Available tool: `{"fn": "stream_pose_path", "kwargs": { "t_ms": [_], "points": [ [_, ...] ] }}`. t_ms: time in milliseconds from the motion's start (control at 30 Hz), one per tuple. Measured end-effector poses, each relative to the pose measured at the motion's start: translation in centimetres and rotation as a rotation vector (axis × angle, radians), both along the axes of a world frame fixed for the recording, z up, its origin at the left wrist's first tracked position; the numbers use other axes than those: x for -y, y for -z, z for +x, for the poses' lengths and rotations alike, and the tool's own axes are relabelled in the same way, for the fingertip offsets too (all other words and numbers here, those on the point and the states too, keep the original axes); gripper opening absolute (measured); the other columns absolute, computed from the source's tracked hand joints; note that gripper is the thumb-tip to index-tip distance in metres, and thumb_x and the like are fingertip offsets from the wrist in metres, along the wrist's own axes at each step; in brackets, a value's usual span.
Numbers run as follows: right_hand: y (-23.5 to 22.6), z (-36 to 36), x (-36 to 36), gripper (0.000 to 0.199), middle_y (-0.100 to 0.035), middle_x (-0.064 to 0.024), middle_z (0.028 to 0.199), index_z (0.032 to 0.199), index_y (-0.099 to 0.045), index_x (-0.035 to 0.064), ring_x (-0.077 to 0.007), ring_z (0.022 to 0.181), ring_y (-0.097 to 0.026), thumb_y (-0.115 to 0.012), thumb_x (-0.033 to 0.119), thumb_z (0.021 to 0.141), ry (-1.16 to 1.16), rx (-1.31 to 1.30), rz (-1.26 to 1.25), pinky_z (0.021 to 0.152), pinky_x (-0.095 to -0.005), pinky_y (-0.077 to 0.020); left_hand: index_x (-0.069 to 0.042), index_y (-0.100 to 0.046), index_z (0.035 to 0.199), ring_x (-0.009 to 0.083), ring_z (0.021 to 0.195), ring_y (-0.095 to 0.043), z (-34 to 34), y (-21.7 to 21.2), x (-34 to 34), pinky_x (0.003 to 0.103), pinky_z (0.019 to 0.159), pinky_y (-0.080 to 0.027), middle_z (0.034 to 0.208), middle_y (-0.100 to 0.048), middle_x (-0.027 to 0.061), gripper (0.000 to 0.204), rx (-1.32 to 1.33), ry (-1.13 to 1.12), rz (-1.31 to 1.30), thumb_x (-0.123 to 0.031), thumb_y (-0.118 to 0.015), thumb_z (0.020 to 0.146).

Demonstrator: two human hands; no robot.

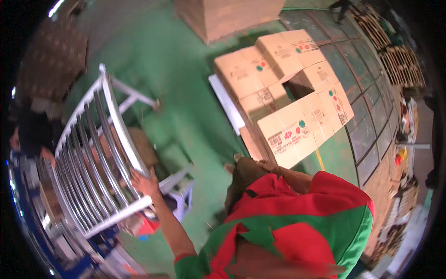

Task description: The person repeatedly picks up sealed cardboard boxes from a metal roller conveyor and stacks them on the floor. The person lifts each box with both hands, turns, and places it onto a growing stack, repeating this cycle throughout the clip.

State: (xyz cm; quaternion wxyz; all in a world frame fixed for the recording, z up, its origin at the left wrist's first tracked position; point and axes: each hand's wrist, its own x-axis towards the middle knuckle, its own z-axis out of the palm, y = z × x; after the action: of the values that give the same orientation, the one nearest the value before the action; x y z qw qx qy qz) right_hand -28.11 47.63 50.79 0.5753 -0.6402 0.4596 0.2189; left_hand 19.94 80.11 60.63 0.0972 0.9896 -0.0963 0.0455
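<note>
White-painted metal makes up the roller rack (95,153) at the left of the frame, which is gripped at its lower right corner by the left hand (145,182), fingers curled over the frame rail; it is judged stiff and awkwardly long rather than fragile, best held by the side rails, not the rollers. Right of centre, the right hand (268,165) is laid against the nearest brown cardboard carton (290,135) of the stack, though its grip cannot be told.

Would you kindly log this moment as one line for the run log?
left hand: on roller rack end rail | right hand: at carton bottom edge | cartons stacked on pallet, green floor
</note>
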Motion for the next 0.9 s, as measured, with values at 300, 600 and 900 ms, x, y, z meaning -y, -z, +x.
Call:
{"fn": "stream_pose_path", "kwargs": {
  "t_ms": [300, 600, 900],
  "points": [
    [1.0, 8.0, 5.5, 0.095, -0.056, -0.0226, 0.137, 0.136, -0.055, -0.0009, -0.0338, 0.129, -0.051, -0.052, 0.078, 0.082, 0.022, -0.129, -0.109, 0.113, -0.0406, -0.0346, -0.003, -0.034, 0.150, 0.0399, 0.140, -0.033, -0.3, 2.1, -1.2, 0.054, 0.117, -0.022, 0.151, -0.041, 0.0174, 0.094, -0.008, -0.021, 0.073, -0.060, -0.066, 0.082],
    [1.7, 18.8, 17.2, 0.082, -0.058, -0.0224, 0.129, 0.131, -0.053, -0.0077, -0.0375, 0.111, -0.061, -0.056, 0.063, 0.089, 0.061, -0.026, 0.062, 0.071, -0.0512, -0.0623, -0.005, -0.030, 0.153, 0.0459, 0.141, -0.026, -1.3, 1.4, -1.5, 0.059, 0.116, -0.020, 0.154, -0.030, 0.0268, 0.085, 0.132, -0.101, 0.016, -0.058, -0.056, 0.092],
    [0.7, 31.2, 27.6, 0.070, -0.062, -0.0069, 0.104, 0.125, -0.059, 0.0043, -0.0207, 0.085, -0.054, -0.062, 0.063, 0.086, 0.142, -0.028, -0.014, 0.072, -0.0403, -0.0498, -0.005, -0.030, 0.153, 0.0438, 0.143, -0.023, -2.0, -2.0, 0.8, 0.058, 0.117, -0.016, 0.155, -0.028, 0.0262, 0.077, -0.015, -0.412, 0.036, -0.056, -0.045, 0.097]
  ]
}}
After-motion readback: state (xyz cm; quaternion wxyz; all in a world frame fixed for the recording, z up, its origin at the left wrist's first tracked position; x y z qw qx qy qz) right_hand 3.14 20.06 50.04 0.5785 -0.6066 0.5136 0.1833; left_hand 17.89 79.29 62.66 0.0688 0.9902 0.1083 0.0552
